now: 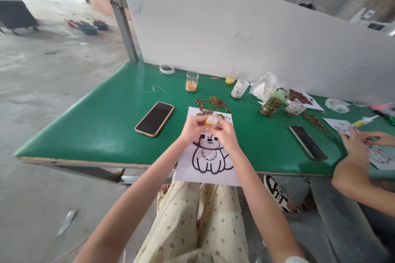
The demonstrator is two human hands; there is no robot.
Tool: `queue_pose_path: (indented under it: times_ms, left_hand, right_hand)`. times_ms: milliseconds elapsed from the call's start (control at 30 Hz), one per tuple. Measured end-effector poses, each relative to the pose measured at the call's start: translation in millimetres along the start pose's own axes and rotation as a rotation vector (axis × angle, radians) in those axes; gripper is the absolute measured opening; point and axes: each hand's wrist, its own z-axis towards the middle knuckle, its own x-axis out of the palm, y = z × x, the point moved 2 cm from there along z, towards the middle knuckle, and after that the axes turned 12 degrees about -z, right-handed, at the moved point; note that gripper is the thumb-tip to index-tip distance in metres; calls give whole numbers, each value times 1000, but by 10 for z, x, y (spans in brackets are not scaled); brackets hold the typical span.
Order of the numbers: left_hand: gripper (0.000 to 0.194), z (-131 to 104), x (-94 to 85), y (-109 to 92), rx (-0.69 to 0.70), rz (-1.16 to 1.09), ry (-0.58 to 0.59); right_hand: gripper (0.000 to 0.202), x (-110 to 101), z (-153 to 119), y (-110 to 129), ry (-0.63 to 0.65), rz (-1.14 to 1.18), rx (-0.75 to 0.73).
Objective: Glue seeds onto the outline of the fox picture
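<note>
My left hand (195, 128) and my right hand (224, 130) meet over the upper part of a paper sheet (185, 168). Between them is a small yellow-and-white glue bottle (212, 121), its whitish end facing me, with the fingers of both hands closed around it. A black-outlined dog drawing (209, 160) is printed on the sheet, and dark red bits lie at the left of its face. My hands hide the top of its head. Mixed seeds (217, 102) are scattered on the table and across the sheet's top edge.
A phone (154, 118) lies left of the sheet, another phone (307, 142) to the right. A jar of kernels (191, 81), a white-streaked cup (240, 89) and a tipped jar (274, 102) stand behind. At right, a co-worker's hands (354, 144) rest over paper near a glue bottle (365, 121).
</note>
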Motion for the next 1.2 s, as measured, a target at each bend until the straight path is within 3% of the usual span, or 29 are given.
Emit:
queue_pose_path:
  times_ms: [267, 1200]
  left_hand:
    - [28, -3, -3, 2, 15, 42, -28]
    - [29, 13, -41, 51, 20, 59, -65]
  right_hand:
    - [41, -21, 46, -46, 31, -38, -60]
    - [46, -15, 102, -105, 27, -8, -69]
